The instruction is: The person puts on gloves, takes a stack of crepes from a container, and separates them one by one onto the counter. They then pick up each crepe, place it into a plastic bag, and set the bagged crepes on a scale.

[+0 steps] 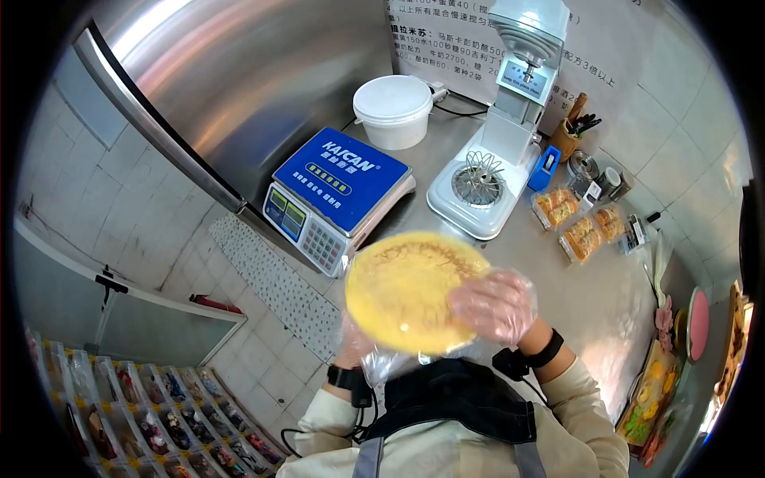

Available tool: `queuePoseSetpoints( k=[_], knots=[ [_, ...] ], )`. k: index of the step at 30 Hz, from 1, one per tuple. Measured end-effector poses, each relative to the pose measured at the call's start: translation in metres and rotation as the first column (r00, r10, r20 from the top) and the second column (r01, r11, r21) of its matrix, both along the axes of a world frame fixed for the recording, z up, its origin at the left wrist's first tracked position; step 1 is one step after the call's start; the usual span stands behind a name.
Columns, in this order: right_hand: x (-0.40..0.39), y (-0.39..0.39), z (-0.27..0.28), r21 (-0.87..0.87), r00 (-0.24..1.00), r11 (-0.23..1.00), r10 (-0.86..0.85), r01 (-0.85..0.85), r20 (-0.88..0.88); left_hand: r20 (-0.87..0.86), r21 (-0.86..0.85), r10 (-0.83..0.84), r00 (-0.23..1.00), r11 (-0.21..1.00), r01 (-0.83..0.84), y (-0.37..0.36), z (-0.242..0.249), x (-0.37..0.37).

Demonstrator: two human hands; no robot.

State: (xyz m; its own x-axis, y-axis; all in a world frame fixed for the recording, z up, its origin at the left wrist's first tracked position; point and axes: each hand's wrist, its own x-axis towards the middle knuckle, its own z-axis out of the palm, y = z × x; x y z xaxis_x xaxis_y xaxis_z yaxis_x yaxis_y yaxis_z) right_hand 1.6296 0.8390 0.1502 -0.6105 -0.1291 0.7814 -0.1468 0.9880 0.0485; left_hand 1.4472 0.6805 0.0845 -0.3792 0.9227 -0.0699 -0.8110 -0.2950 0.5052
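Note:
A round yellow crepe (406, 291) with a browned, mottled top is held up in front of my apron, slightly blurred. My left hand (356, 338), in a clear plastic glove, supports it from below at the left side; the crepe hides most of those fingers. Gloved in the same clear plastic, my right hand (498, 304) lies over the crepe's right side, fingers stretched across its top. Loose glove plastic shows under the crepe's lower edge.
A blue-topped scale (343, 179) stands ahead left, with a white lidded bucket (392, 111) behind. A stand mixer (494, 159) rises at centre right. Packaged pastries (582, 236) lie to the right. Below left are clear bins (155, 430) of small items.

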Motion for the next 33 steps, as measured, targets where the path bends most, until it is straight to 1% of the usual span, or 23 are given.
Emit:
queuePoseSetpoints(
  k=[1, 2, 3, 4, 5, 6, 7, 9, 10, 11, 13, 14, 15, 16, 17, 18, 19, 21, 22, 26, 28, 31, 33],
  knots=[
    [0.012, -0.002, 0.004, 0.161, 1.0, 0.987, 0.002, -0.004, 0.011, -0.276, -0.117, 0.049, 0.96, 0.99, -0.084, 0.003, -0.004, 0.01],
    [0.024, 0.005, -0.005, 0.192, 0.999, 0.981, -0.011, 0.005, 0.033, -0.581, -0.115, 0.082, 0.81, 0.977, -0.182, 0.008, -0.014, 0.018],
    [0.032, 0.008, -0.015, 0.188, 0.998, 0.982, -0.04, 0.032, 0.04, -0.575, -0.12, 0.056, 0.816, 0.981, -0.152, 0.01, -0.006, 0.022],
    [0.043, 0.012, -0.025, 0.173, 0.984, 0.97, -0.177, 0.17, 0.026, -0.224, -0.09, -0.091, 0.97, 0.993, 0.073, 0.017, 0.012, 0.024],
    [0.056, 0.016, -0.027, 0.164, 0.95, 0.938, -0.312, 0.306, 0.011, 0.146, 0.018, -0.271, 0.951, 0.962, 0.272, 0.027, 0.033, 0.026],
    [0.063, 0.016, -0.024, 0.104, 0.928, 0.923, -0.373, 0.371, -0.004, 0.247, 0.25, -0.462, 0.852, 0.88, 0.404, 0.036, 0.052, 0.032],
    [0.068, 0.016, -0.022, 0.112, 0.915, 0.909, -0.404, 0.401, -0.002, 0.249, 0.258, -0.491, 0.835, 0.864, 0.432, 0.04, 0.045, 0.034],
    [0.07, 0.018, -0.021, 0.068, 0.892, 0.895, -0.429, 0.442, -0.145, 0.248, 0.246, -0.39, 0.887, 0.911, 0.331, 0.044, 0.027, 0.036],
    [0.069, 0.016, -0.017, -0.013, 0.873, 0.884, -0.464, 0.468, -0.147, 0.11, 0.213, -0.344, 0.933, 0.925, 0.316, 0.045, 0.031, 0.042],
    [0.068, 0.013, -0.014, -0.015, 0.863, 0.874, -0.483, 0.486, -0.151, 0.105, 0.211, -0.363, 0.926, 0.918, 0.336, 0.043, 0.026, 0.042],
    [0.07, 0.012, -0.008, -0.216, 0.773, 0.772, -0.626, 0.597, -0.103, -0.033, 0.033, -0.456, 0.889, 0.889, 0.457, 0.045, 0.033, 0.043],
    [0.075, 0.014, -0.007, -0.236, 0.726, 0.725, -0.681, 0.647, -0.098, -0.265, -0.236, -0.289, 0.92, 0.944, 0.228, 0.035, 0.05, 0.055],
    [0.081, 0.017, -0.007, -0.233, 0.716, 0.715, -0.691, 0.659, -0.097, -0.263, -0.235, -0.302, 0.916, 0.941, 0.243, 0.037, 0.048, 0.059],
    [0.088, 0.02, -0.009, -0.47, 0.704, 0.648, -0.706, 0.599, -0.076, -0.231, -0.189, -0.264, 0.936, 0.956, 0.223, 0.035, 0.043, 0.062],
    [0.094, 0.024, -0.013, -0.677, 0.698, 0.54, -0.714, 0.501, -0.053, -0.197, -0.144, -0.223, 0.955, 0.97, 0.196, 0.031, 0.035, 0.065],
    [0.099, 0.029, -0.011, -0.861, 0.803, 0.47, -0.58, 0.193, -0.137, -0.321, -0.212, -0.146, 0.936, 0.974, 0.079, 0.033, 0.03, 0.063],
    [0.105, 0.03, -0.008, -0.862, 0.802, 0.468, -0.583, 0.195, -0.135, -0.32, -0.214, -0.15, 0.935, 0.973, 0.082, 0.031, 0.028, 0.06],
    [0.118, 0.022, 0.015, -0.784, 0.944, 0.59, -0.329, 0.191, -0.017, -0.22, -0.147, -0.252, 0.942, 0.964, 0.223, 0.024, 0.037, 0.057],
    [0.113, 0.017, 0.031, -0.681, 0.929, 0.661, -0.362, 0.316, 0.079, -0.191, -0.235, -0.279, 0.941, 0.944, 0.232, 0.023, 0.034, 0.055],
    [0.104, 0.019, 0.043, -0.618, 0.957, 0.734, -0.267, 0.28, 0.116, -0.129, -0.235, -0.319, 0.939, 0.93, 0.283, 0.023, 0.055, 0.062],
    [0.103, 0.022, 0.046, -0.647, 0.961, 0.712, -0.232, 0.272, 0.149, -0.365, -0.225, -0.233, 0.902, 0.962, 0.157, 0.015, 0.048, 0.057],
    [0.098, 0.021, 0.042, -0.64, 0.956, 0.712, -0.242, 0.29, 0.164, -0.475, -0.304, -0.229, 0.85, 0.949, 0.086, 0.008, 0.041, 0.05],
    [0.097, 0.019, 0.041, -0.6, 0.945, 0.734, -0.293, 0.319, 0.143, -0.415, -0.278, -0.199, 0.888, 0.957, 0.085, 0.013, 0.051, 0.057]
  ],
)
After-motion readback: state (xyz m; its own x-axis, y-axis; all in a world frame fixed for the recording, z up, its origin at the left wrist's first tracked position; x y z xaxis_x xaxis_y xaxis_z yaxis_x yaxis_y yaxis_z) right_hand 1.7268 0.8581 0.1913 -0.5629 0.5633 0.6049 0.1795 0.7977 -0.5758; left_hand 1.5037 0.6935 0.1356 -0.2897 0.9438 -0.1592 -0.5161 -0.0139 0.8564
